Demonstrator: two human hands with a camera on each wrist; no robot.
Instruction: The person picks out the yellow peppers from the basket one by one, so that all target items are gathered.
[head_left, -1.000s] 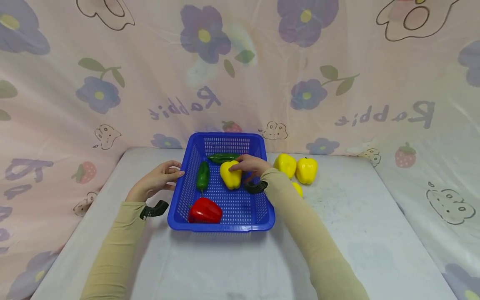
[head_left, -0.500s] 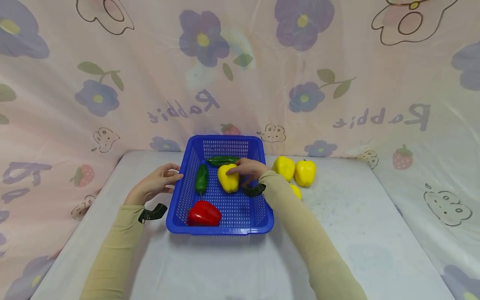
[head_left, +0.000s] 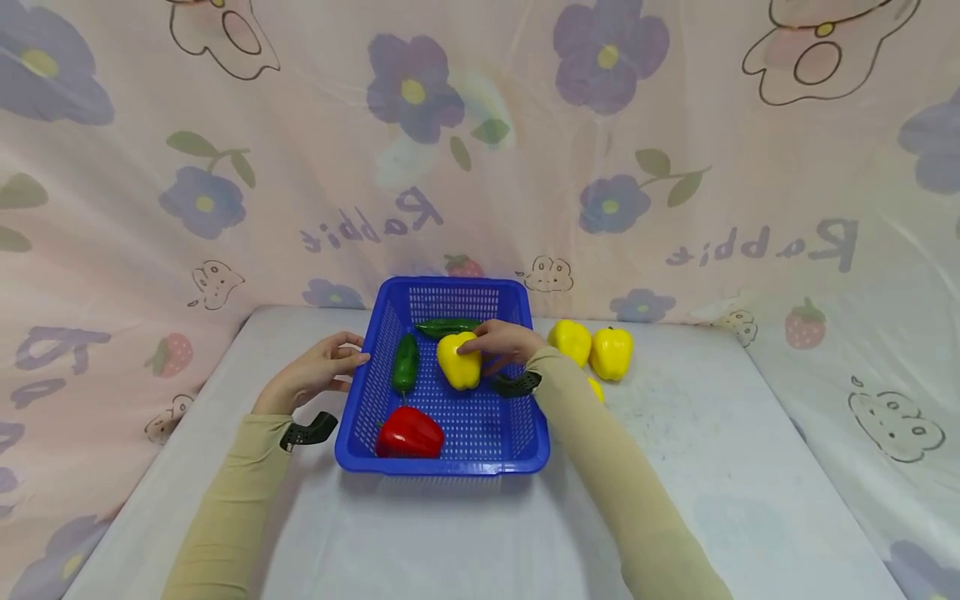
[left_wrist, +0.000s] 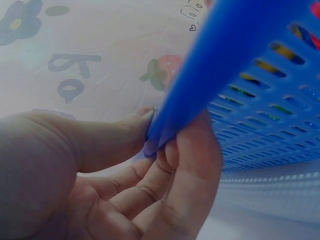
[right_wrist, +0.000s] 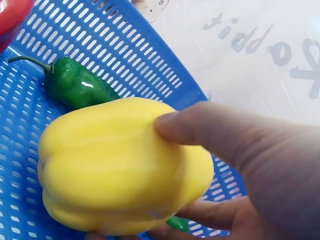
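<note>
A blue plastic basket (head_left: 442, 467) with slotted walls stands on the table. My left hand (head_left: 318, 371) pinches its left rim, thumb on the outer lip and fingers beneath, as the left wrist view shows. Inside the basket my right hand (head_left: 510, 343) holds a yellow bell pepper (right_wrist: 125, 165), its thumb on the near side and the other fingers curled underneath, partly hidden. A red bell pepper (head_left: 410, 433) lies at the basket's front left. One green pepper (head_left: 406, 365) lies along the left wall, another green pepper (head_left: 447, 327) across the back.
To the right of the basket, two yellow bell peppers (head_left: 612, 353) sit side by side on the white table (head_left: 720, 467). A third yellow piece (head_left: 597, 390) is mostly hidden behind the right sleeve. A printed curtain (head_left: 480, 167) rises behind the table.
The whole head view has shifted slightly, with everything appearing a little lower. Both hands keep their holds on the basket rim and the yellow bell pepper.
</note>
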